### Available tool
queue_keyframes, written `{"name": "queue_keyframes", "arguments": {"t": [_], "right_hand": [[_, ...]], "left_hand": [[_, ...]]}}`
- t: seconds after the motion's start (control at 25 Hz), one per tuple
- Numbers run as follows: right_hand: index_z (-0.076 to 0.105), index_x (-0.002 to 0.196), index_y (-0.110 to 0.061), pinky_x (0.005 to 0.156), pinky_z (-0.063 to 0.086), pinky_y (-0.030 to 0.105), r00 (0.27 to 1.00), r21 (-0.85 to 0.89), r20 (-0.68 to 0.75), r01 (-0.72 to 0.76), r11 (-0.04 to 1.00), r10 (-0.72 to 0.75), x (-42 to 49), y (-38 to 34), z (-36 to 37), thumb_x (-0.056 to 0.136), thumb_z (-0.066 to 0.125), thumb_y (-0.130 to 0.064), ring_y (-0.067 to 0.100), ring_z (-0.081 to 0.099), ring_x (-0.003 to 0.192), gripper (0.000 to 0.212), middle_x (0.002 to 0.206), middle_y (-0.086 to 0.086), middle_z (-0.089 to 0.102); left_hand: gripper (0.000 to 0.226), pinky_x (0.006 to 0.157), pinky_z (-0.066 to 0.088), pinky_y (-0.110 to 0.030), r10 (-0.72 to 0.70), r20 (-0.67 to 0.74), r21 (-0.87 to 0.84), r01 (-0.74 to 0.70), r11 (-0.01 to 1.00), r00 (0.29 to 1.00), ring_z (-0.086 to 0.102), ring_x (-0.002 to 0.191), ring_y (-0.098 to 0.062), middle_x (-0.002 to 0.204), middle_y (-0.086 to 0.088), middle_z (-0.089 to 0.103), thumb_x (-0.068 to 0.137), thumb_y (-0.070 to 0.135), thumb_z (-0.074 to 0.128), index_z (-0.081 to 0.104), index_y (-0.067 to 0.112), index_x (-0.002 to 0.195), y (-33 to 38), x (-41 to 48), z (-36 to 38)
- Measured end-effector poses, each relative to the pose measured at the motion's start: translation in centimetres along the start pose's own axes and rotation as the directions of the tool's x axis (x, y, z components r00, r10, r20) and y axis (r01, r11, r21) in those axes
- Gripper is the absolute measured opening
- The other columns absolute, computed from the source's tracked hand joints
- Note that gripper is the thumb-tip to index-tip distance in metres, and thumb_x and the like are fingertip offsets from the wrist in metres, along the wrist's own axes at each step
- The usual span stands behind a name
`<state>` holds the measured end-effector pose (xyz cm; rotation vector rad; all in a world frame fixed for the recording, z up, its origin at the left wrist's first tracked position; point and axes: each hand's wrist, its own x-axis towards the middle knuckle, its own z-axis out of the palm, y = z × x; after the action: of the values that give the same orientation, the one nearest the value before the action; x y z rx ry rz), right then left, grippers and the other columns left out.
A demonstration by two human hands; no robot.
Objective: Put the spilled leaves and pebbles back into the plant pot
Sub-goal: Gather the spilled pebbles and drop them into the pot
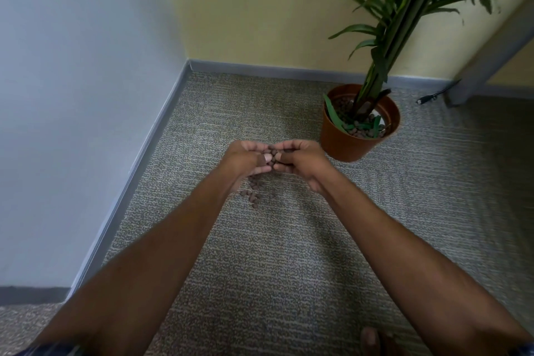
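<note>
My left hand [245,157] and my right hand [300,160] are cupped together above the carpet, and their curled fingers hold a heap of brown pebbles [271,150] between them. More spilled pebbles [252,192] lie on the carpet just below my left wrist. The terracotta plant pot [346,144] stands to the right of my hands, a short way off. Inside it are pebbles, green leaves [335,114] and the stem of a tall green plant [404,9].
The grey carpet meets a white wall [72,95] on the left and a yellow wall [260,9] at the back, each with a grey skirting board. A grey table leg [485,61] and a black cable plug [424,100] lie right of the pot. Toes [370,341] show at the bottom.
</note>
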<state>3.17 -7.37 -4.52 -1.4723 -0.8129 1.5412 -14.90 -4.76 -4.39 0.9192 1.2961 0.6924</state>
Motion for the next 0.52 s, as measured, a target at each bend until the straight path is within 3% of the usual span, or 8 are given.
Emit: {"name": "queue_keyframes", "arguments": {"t": [0.2,0.32,0.4,0.52], "right_hand": [[0.075,0.117,0.005,0.074,0.069,0.027,0.983,0.019,-0.089,0.163,0.986,-0.161,-1.6,-4.5,-2.7,0.098,0.07,0.012,0.021,0.077,0.079,0.021,0.104,0.019,0.079],[0.074,0.116,0.004,0.073,0.068,0.025,0.97,0.025,-0.148,0.2,0.98,-0.194,-2.2,-7.2,-4.8,0.1,0.067,0.013,0.021,0.076,0.082,0.02,0.105,0.019,0.077],[0.074,0.115,0.002,0.076,0.068,0.027,0.961,0.006,-0.195,0.203,0.979,-0.198,-2.4,-8.6,-6.5,0.101,0.065,0.012,0.023,0.076,0.087,0.02,0.106,0.018,0.078],[0.072,0.126,0.006,0.079,0.067,0.027,0.952,0.004,-0.256,0.172,0.985,-0.165,-2.3,-9.8,-9.4,0.102,0.064,0.011,0.024,0.076,0.093,0.026,0.113,0.018,0.077]], "left_hand": [[0.034,0.08,0.068,-0.027,0.134,0.069,0.008,-0.135,0.991,0.989,0.083,0.101,-0.023,0.118,-0.017,0.08,0.094,-0.006,0.077,0.072,-0.003,0.127,5.1,0.1,3.7],[0.028,0.091,0.069,-0.037,0.152,0.095,-0.025,-0.15,0.988,0.984,0.081,0.11,-0.029,0.118,-0.018,0.079,0.095,-0.008,0.075,0.073,-0.003,0.122,7.5,0.3,7.0],[0.021,0.088,0.069,-0.035,0.149,0.134,-0.048,-0.144,0.988,0.98,0.079,0.115,-0.03,0.118,-0.019,0.079,0.097,-0.008,0.071,0.073,-0.001,0.117,8.7,0.6,9.3],[0.033,0.084,0.069,-0.031,0.136,0.19,-0.04,-0.131,0.991,0.972,0.075,0.12,-0.032,0.129,-0.025,0.075,0.1,-0.01,0.067,0.067,-0.008,0.133,9.9,1.4,12.8]]}}
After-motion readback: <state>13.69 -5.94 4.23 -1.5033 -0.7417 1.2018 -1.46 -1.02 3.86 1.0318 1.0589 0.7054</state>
